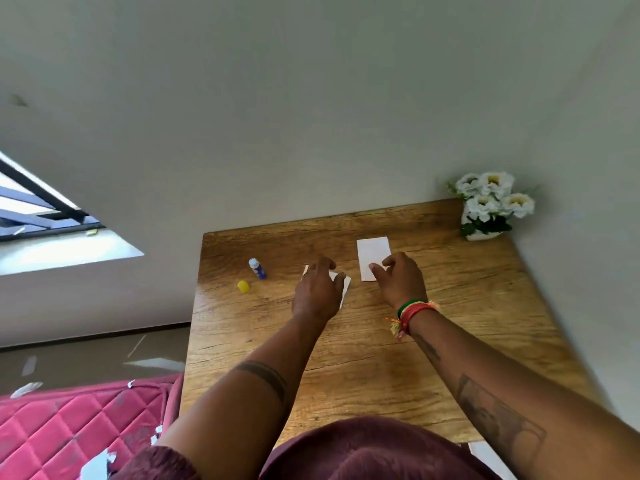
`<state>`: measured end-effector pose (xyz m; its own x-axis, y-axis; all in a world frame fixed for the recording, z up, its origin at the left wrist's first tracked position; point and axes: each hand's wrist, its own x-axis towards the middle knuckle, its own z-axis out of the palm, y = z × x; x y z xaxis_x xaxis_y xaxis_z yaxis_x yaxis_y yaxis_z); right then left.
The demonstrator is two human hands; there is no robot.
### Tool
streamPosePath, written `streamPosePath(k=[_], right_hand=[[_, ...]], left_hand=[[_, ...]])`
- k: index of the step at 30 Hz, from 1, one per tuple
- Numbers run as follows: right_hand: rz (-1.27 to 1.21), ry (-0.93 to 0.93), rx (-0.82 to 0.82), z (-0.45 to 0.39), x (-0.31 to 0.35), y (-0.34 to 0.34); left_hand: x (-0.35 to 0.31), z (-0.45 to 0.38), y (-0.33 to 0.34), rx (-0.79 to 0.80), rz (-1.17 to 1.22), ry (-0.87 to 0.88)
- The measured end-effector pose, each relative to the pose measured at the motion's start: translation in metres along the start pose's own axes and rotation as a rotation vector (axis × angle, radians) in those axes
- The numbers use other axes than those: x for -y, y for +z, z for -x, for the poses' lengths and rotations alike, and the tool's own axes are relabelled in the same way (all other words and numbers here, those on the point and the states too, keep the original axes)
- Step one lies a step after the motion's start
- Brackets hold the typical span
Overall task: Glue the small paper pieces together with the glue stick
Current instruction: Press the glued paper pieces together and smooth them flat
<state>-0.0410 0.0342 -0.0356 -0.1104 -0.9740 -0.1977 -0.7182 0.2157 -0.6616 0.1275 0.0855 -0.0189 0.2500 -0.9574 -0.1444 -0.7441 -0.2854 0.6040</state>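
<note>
Two small white paper pieces lie on the wooden table. My left hand rests over one piece, fingers spread, hiding most of it. My right hand has its fingertips on the near end of the other piece, a flat rectangle. The blue glue stick lies uncapped to the left of my left hand, and its yellow cap sits just beside it. Neither hand touches the glue stick.
A white pot of white flowers stands at the table's far right corner against the wall. A red quilted mattress with paper scraps lies left of the table. A window is at the far left.
</note>
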Motion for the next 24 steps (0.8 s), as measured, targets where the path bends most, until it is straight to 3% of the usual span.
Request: streamPosePath(k=[8, 14, 24], right_hand=[[0.286, 0.299, 0.083, -0.024, 0.008, 0.007], [0.399, 0.343, 0.079, -0.036, 0.029, 0.013], [0.243, 0.502, 0.084, -0.049, 0.030, 0.018]], left_hand=[[-0.011, -0.023, 0.013, 0.070, 0.063, 0.048], [-0.020, -0.041, 0.024, 0.101, 0.177, -0.017], [-0.008, -0.048, 0.031, 0.127, 0.178, -0.084]])
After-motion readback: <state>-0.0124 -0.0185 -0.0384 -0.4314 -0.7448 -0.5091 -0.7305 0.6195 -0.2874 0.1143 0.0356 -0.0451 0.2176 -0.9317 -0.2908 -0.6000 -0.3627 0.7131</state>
